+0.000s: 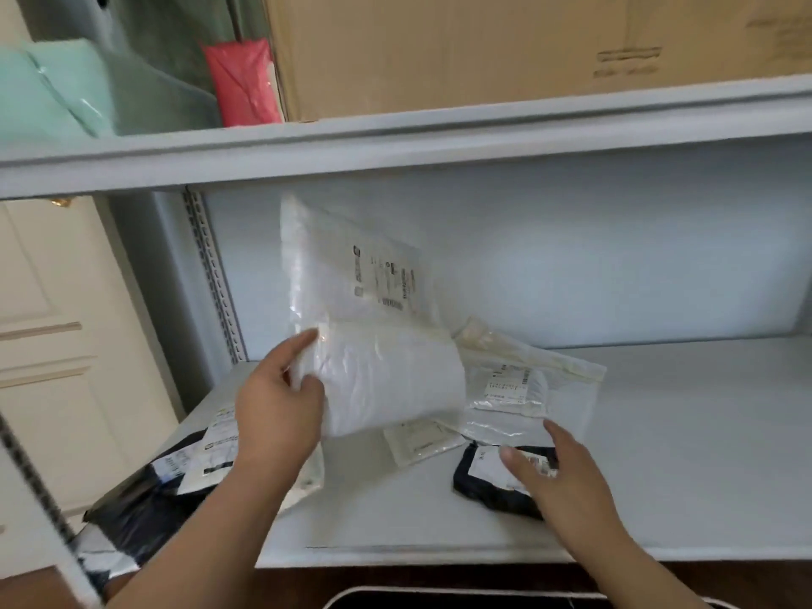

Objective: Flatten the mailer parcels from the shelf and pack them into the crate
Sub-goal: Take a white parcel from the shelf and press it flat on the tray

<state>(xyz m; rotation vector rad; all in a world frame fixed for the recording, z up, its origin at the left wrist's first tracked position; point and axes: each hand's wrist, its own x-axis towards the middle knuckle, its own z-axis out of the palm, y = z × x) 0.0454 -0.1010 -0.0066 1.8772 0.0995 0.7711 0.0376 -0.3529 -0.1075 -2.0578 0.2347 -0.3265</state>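
Note:
A large white mailer (373, 327) with a printed label stands lifted off the grey shelf (659, 454), bent in its lower half. My left hand (279, 410) grips its lower left edge between thumb and fingers. My right hand (567, 485) reaches onto a small black parcel (487, 490) with a white label, fingers spread over its right end; whether it grips is unclear. A clear-white mailer (527, 389) lies behind the black one. A small flat cream envelope (422, 441) lies between them. A black-and-white mailer (175, 481) hangs over the shelf's left front corner.
The upper shelf (395, 138) carries a big cardboard box (527, 46), a red packet (244, 81) and mint-green mailers (57, 90). A perforated upright (215, 274) stands at the left. The crate's white rim (439, 597) shows at the bottom edge. A cream door (52, 323) is at the left.

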